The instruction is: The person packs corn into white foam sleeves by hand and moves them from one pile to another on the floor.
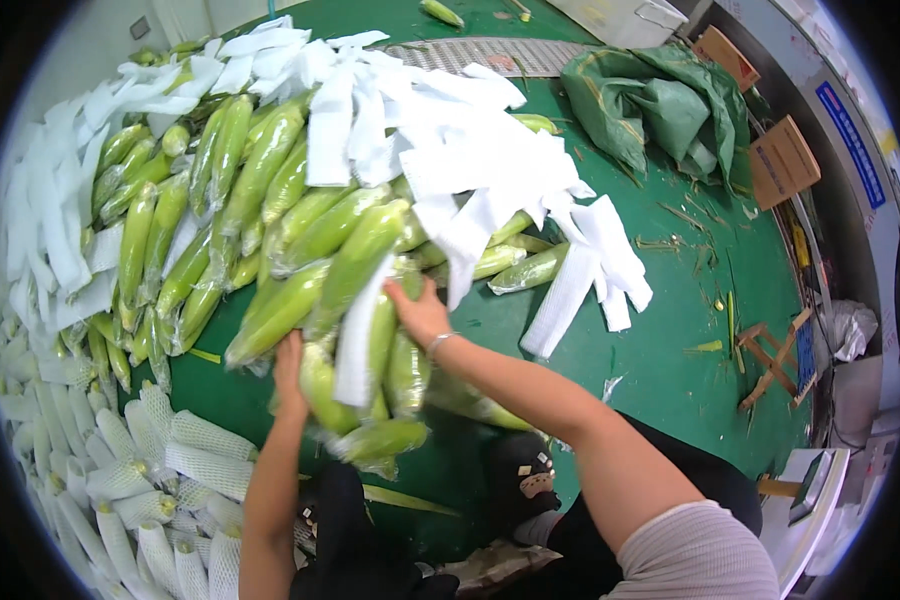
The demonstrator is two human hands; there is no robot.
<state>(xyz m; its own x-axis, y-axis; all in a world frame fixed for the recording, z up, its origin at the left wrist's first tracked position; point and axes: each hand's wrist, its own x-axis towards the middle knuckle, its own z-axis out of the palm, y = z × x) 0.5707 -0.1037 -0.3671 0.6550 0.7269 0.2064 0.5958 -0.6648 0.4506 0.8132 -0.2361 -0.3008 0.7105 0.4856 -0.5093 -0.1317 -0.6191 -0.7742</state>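
Several green corn ears (355,265), in husk and clear plastic film, are bunched between my two hands. My right hand (422,312) closes on the bunch from its right side, thumb and fingers pressed against the ears. From the left, my left hand (288,378) grips the same bunch, its fingertips hidden behind the corn. A flat white foam sleeve (358,345) lies lengthwise over the bunch. Beyond it, a big heap of wrapped corn (240,170) is partly covered by loose white foam sleeves (480,150).
Corn ears in white foam net sleeves (160,500) pile up at the lower left. On the green floor (670,340) lie husk scraps. Toward the right are a green woven sack (660,110), a cardboard box (785,165) and a small wooden folding stool (775,365). My feet are just below the bunch.
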